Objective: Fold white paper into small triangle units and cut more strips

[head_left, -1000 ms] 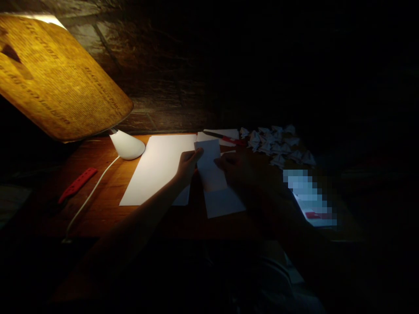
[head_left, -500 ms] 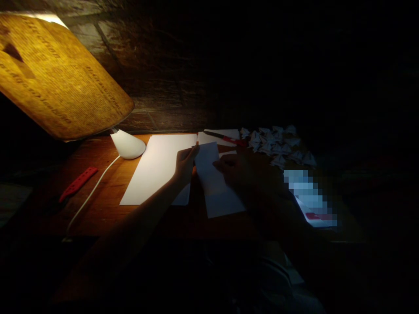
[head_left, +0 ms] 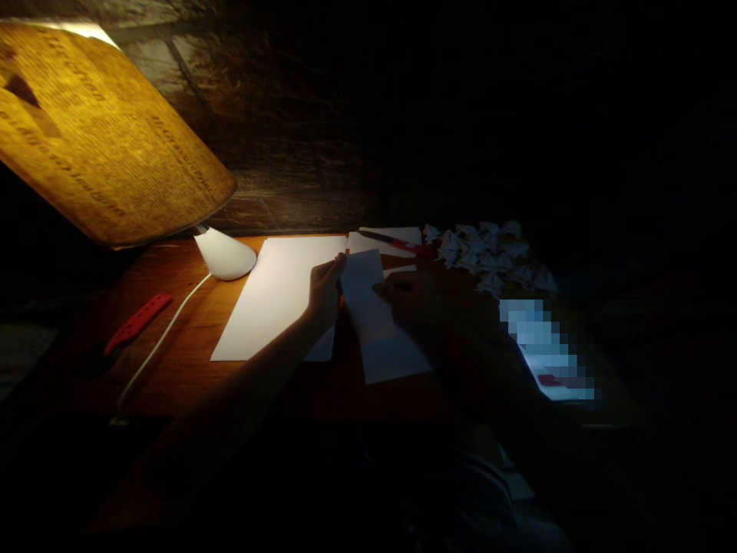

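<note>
A long white paper strip lies on the wooden desk, its far end lifted and bent toward me. My left hand pinches that lifted end at its left edge. My right hand, mostly in shadow, grips the same end at its right edge. The near half of the strip rests flat on the desk.
A large white sheet lies left of the strip. A white lamp base with a cord, a yellow printed shade, a red ruler, a red pen, several small folded paper pieces and a lit phone share the desk.
Both hands have drawn the strip's lifted far end slightly nearer and lower over the flat part. Everything else has stayed put.
</note>
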`<state>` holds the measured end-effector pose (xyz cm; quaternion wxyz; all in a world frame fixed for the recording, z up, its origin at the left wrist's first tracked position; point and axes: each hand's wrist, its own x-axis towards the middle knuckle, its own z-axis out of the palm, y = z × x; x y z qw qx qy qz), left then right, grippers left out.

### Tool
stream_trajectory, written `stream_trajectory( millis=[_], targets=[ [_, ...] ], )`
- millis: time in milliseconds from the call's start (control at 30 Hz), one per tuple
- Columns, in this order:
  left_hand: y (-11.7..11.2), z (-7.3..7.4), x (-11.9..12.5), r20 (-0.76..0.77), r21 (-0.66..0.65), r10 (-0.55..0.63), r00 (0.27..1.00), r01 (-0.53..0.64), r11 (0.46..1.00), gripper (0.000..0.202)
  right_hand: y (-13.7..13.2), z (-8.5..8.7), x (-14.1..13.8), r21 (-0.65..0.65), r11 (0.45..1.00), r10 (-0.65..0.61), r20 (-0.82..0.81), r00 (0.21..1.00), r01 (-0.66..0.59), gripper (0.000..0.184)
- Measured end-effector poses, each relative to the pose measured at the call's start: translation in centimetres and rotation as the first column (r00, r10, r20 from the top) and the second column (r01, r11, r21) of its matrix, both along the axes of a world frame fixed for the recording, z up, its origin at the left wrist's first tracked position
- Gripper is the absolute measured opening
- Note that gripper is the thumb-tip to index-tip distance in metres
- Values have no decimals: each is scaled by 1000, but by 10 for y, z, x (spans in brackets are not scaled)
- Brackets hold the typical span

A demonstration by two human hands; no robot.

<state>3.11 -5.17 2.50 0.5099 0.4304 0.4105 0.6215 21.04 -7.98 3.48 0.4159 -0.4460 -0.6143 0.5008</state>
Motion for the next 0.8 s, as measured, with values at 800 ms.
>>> stream_trajectory(
  millis=[800],
  targets=[
    [1,-6,-4,-205,-49,-107,973,99,994,70,5,-6,2,98,985,-141,-20,990,142,35]
  ],
)
